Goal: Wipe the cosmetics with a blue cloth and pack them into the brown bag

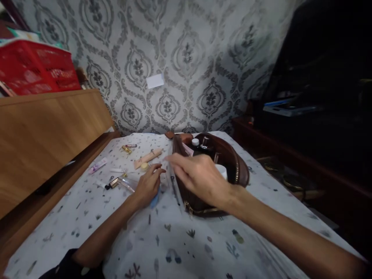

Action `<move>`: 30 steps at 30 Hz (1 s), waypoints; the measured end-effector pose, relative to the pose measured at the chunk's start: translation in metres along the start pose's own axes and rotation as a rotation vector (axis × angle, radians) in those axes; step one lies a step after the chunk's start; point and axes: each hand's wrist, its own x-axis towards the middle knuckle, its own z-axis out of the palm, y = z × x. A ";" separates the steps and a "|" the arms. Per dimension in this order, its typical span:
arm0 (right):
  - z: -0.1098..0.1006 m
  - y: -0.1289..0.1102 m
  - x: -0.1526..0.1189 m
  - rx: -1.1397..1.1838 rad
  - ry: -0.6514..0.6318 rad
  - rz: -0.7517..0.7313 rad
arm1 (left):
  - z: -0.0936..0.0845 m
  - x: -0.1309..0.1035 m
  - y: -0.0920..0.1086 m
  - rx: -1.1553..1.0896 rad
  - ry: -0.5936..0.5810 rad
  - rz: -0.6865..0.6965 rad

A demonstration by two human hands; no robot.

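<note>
A brown zippered bag point(242, 170) stands open on the patterned white cloth, with bottles and a white-capped container point(195, 142) inside. Over its left side is my right hand point(200, 176), fingers pressed together on something thin and clear I cannot make out. My left hand point(148, 184) is just left of the bag, its fingers apart and slightly curled, near a blue item point(155, 199) partly under it. Beyond that hand lie a beige tube point(148, 158) and a round yellowish item point(144, 166). A clear tube with a gold cap point(114, 182) rests beside the left wrist.
Small gold items point(126, 149) and a purple-and-white tube point(98, 166) lie farther left on the cloth. A wooden panel point(52, 124) borders the left side, with a red box point(37, 68) above it. Dark furniture point(285, 166) stands at the right.
</note>
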 end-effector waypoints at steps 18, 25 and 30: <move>0.182 -0.034 -0.035 0.677 -0.158 0.296 | -0.056 -0.038 -0.095 0.398 0.032 -0.593; 0.185 -0.027 -0.044 0.502 -0.031 0.187 | -0.071 -0.047 -0.113 0.377 -0.124 -0.705; 0.187 -0.029 -0.045 0.195 -0.154 0.037 | -0.073 -0.049 -0.119 0.348 -0.163 -0.735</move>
